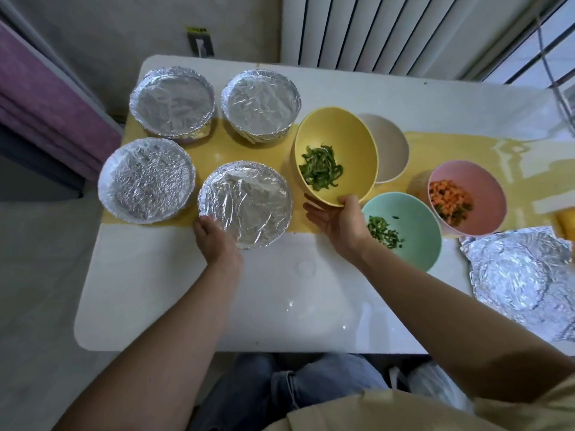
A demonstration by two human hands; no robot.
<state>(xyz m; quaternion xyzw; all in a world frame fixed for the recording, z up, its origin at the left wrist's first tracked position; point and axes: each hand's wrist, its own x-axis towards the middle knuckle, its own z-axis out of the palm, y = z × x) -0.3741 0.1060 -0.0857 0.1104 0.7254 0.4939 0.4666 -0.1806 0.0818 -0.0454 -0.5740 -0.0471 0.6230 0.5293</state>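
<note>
My right hand (pixel 337 223) holds a yellow bowl (pixel 345 135) by its near rim, thumb over the edge, and the bowl tilts toward me. Green pepper strips (pixel 320 168) lie inside it. My left hand (pixel 211 237) rests against the near-left edge of a foil-covered bowl (pixel 249 200), fingers curved along its rim. Three more foil-covered bowls stand at the left: one at the near left (pixel 146 178), one at the far left (pixel 172 101) and one behind the middle (pixel 261 102).
A beige bowl (pixel 390 147) stands behind the yellow one. A mint bowl (pixel 413 219) holds green strips; a pink bowl (pixel 480 185) holds chopped carrot and greens. Loose foil sheets (pixel 522 275) lie at the right. The white table (pixel 280 306) has a yellow runner (pixel 451 144). A radiator (pixel 373 29) stands behind.
</note>
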